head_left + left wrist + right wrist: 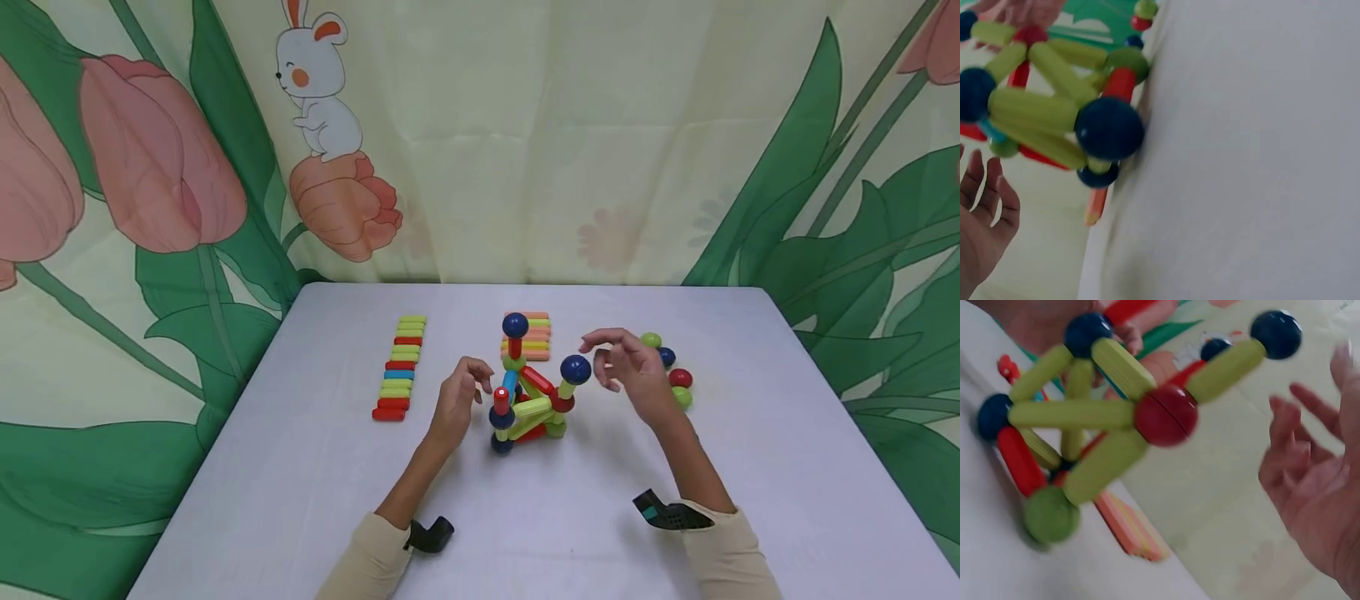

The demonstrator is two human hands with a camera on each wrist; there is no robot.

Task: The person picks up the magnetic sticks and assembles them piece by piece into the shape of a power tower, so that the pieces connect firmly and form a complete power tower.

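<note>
A structure of colored rods and balls (531,408) stands on the table between the two hands. Its rods are yellow-green, red and light blue; its balls are dark blue, red and green. Two upper rods carry a dark blue ball each, one at the back and one at the right (576,369). Just left of the structure is my left hand (452,404), fingers loosely bent and holding nothing. My right hand (633,375) hovers beside the right-hand blue ball, apart from it in the right wrist view, with relaxed, empty fingers.
A column of short green, red and blue rods (401,367) lies at the left. Behind the structure is a row of orange, yellow and green rods (536,355). Several loose balls (680,377) lie right of the right hand. A printed curtain (540,167) hangs behind the white table (570,533).
</note>
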